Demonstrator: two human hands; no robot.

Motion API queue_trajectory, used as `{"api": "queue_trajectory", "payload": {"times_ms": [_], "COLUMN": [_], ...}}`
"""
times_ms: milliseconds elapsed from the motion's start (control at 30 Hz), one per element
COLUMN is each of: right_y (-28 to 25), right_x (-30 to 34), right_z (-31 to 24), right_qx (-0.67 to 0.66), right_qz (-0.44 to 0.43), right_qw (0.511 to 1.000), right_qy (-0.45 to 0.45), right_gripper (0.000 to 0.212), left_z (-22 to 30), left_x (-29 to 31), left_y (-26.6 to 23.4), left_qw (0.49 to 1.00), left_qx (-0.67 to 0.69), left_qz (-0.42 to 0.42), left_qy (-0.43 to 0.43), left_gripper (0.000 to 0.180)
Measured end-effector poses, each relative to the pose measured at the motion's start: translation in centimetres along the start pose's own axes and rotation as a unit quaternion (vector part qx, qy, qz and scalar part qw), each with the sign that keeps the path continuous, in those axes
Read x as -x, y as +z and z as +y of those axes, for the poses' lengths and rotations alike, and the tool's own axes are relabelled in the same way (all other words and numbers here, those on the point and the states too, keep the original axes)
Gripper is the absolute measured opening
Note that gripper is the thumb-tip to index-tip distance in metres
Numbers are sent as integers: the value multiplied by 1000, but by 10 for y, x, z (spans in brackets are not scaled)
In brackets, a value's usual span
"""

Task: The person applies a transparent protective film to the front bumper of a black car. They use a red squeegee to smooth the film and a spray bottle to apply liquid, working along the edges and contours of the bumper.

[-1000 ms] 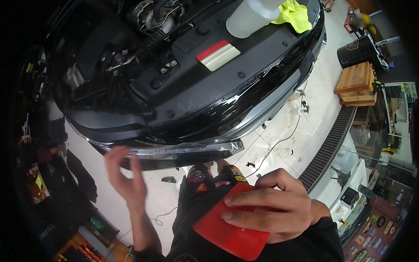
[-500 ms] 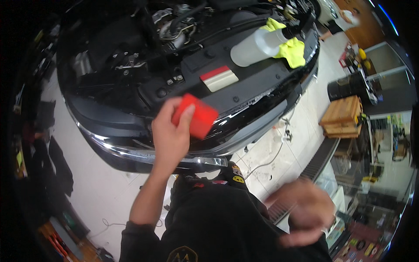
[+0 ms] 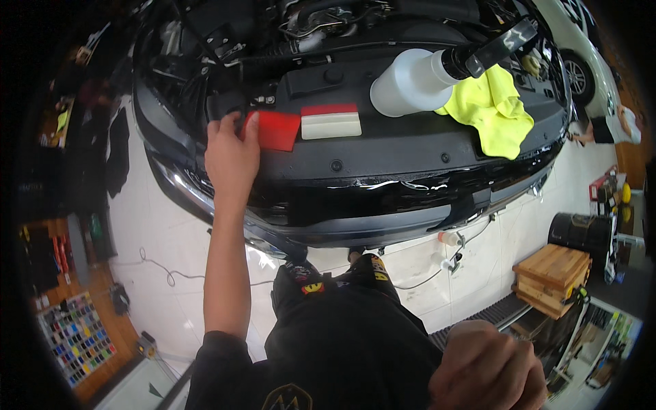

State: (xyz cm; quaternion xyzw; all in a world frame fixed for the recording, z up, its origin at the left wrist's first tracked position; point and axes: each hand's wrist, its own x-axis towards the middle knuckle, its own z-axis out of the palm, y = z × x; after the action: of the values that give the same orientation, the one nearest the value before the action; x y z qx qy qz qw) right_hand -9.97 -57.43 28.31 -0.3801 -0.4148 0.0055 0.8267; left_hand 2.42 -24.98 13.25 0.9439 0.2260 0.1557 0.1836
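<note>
Now the left grip (image 3: 231,152) holds a red card (image 3: 279,131) by its left end, with the thumb on top and the other fingers partly hidden. One second ago this card was in the right grip (image 3: 486,369); half a second ago the left grip carried it above the front of the car (image 3: 355,208). At present it has come over the black panel (image 3: 393,152), which looks more like laying aside than working. I cannot tell if the card already rests flat there. The right grip, low and well apart from the left one, is clenched; its inside is hidden.

The card is thin, smooth and nearly rectangular, probably plastic. To the right of the left grip, just beside the card, lies a squeegee (image 3: 331,126), a cream plate with red strip along its far edge. Farther right is a spray bottle (image 3: 406,83) of milky plastic, round, narrowing to a dark head; beside it, a yellow cloth (image 3: 493,113) makes soft, crumpled folds. The panel below is matte, while the car's nearer edge is shiny and curved.
</note>
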Motion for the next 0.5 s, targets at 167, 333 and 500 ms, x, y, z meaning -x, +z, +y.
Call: {"api": "queue_trajectory", "payload": {"times_ms": [167, 333, 500], "right_y": [-77, -183, -229], "right_x": [42, 41, 30], "right_z": [-9, 83, 122], "right_qx": [31, 483, 761], "right_qz": [-23, 133, -79], "right_qw": [975, 835, 642], "right_qy": [218, 228, 40], "right_gripper": [15, 10, 18], "left_z": [14, -1, -3], "left_x": [36, 112, 192], "left_y": [-43, -62, -31], "left_qw": [985, 970, 936], "left_qx": [130, 239, 328], "left_qz": [110, 44, -90], "left_qy": [35, -2, -90], "left_gripper": [37, 28, 20]}}
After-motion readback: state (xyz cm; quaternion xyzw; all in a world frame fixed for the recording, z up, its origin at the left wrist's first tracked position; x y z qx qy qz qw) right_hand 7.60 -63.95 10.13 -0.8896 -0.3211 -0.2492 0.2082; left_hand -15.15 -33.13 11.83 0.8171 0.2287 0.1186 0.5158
